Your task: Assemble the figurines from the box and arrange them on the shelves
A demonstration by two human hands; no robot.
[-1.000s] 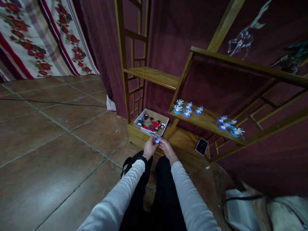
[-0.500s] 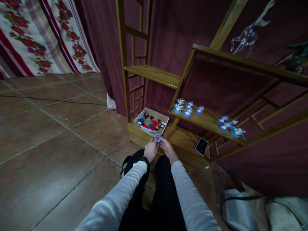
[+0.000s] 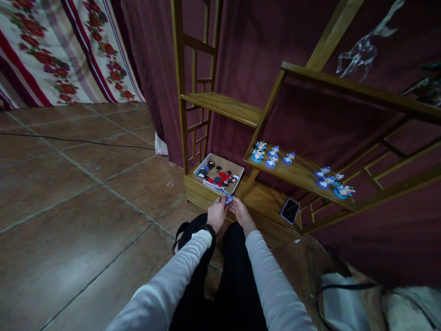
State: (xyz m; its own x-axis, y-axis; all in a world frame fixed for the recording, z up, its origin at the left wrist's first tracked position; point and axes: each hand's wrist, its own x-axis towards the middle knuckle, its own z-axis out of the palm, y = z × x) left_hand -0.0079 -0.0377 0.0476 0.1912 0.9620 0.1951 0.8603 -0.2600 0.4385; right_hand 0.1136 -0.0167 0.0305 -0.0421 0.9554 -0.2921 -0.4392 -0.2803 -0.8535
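Between my two hands is a small purple-and-white figurine (image 3: 229, 200), held low in front of the shelf unit. My left hand (image 3: 217, 213) pinches it from the left, and my right hand (image 3: 240, 212) has its fingers closed on its right side. Just beyond them sits an open cardboard box (image 3: 199, 174) with several red, black and blue figurines inside. Several blue and purple figurines stand upright on the shelf (image 3: 299, 173) to the right, in a left group (image 3: 271, 161) and a right group (image 3: 325, 182).
On the lowest board lies a phone (image 3: 290, 211) with a dark screen. A clear glass horse (image 3: 361, 55) stands on the upper right shelf. Wooden posts (image 3: 179, 69) rise at the left of the unit. A black cable (image 3: 76, 141) crosses the tiled floor; bags (image 3: 344, 299) lie at lower right.
The view has shifted slightly, so the shelf and its figurines appear a little further right. Both hands stay on the figurine in nearly the same pose.
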